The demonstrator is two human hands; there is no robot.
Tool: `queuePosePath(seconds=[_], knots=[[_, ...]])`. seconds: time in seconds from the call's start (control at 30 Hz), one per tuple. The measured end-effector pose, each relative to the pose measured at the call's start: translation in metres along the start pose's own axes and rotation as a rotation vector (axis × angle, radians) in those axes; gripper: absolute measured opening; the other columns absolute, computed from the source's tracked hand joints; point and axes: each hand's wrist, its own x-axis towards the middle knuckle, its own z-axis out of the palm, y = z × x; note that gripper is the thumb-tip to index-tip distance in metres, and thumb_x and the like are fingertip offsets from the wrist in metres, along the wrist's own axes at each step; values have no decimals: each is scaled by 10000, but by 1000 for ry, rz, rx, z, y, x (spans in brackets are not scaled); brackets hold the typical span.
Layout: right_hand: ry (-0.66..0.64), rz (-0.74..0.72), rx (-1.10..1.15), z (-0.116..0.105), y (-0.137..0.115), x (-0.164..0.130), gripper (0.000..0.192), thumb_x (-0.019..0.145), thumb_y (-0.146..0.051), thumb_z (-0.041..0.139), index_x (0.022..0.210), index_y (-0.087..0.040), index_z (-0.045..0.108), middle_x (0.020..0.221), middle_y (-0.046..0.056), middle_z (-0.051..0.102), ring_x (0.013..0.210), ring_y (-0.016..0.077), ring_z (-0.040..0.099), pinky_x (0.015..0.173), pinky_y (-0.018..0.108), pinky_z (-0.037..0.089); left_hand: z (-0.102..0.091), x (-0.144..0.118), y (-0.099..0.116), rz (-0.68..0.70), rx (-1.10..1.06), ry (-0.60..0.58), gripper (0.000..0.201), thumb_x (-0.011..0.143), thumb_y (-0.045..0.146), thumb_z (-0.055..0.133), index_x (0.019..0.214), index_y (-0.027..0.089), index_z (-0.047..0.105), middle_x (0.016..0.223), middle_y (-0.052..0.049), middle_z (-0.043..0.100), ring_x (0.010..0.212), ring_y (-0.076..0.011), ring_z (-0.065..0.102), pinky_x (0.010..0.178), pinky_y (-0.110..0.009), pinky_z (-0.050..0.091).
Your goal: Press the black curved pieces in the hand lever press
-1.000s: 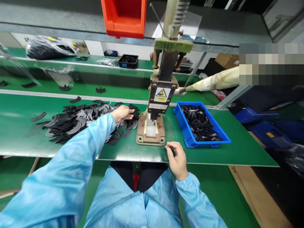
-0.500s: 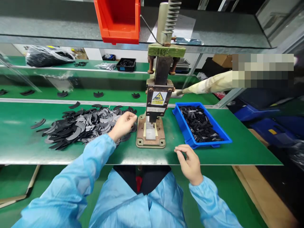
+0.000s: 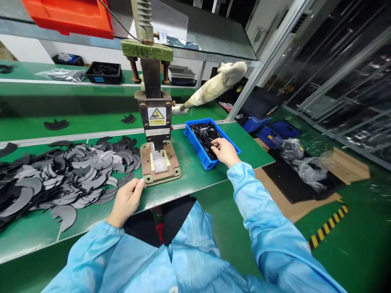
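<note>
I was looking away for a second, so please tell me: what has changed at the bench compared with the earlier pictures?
The right hand moved from the bench edge into the blue tray of black parts. The left hand left the pile of black pieces and came back to the bench edge near the press. The view swung to the right. Press, pile and tray kept their places.

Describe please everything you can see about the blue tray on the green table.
The blue tray is a shallow, rectangular open bin that looks like plastic. It lies flat near the right end of the green table, just right of the hand press, apart from it. Small black parts fill it in a loose heap. The right hand reaches in over its near right corner, fingers down on the parts; whether it grips one is unclear.
</note>
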Motion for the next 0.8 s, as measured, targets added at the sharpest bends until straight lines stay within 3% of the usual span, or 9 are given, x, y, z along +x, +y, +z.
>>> queuePosePath(seconds=[0.2,0.47,0.63,0.8], knots=[[-83,56,-195,12,10,57,437,1011,-463,678,1353,-191,655,1332,93,708,1202,211,699,1090,480,615,0,-2,5,15,29,-71,438,1112,510,503,847,212,684,740,12,616,706,-153,574,706,-292,426],[-181,-17,-329,34,0,119,459,1017,-476,665,1390,-210,640,1468,113,650,1304,234,666,1121,495,610,-3,-1,12,30,26,-136,445,1118,521,471,838,228,656,769,-5,648,747,-180,610,722,-306,434],[-250,34,-394,37,-1,126,438,1017,-480,665,1361,-208,653,1420,106,673,1259,219,682,1087,467,625,-3,0,14,17,26,-134,434,1119,499,476,823,227,638,742,7,596,723,-167,582,715,-302,422],[-252,25,-400,23,-2,107,413,1017,-466,663,1337,-205,662,1390,98,680,1236,216,681,1085,466,613,-2,1,9,10,45,-129,438,1116,521,484,840,223,647,729,17,570,708,-162,560,707,-298,412]])
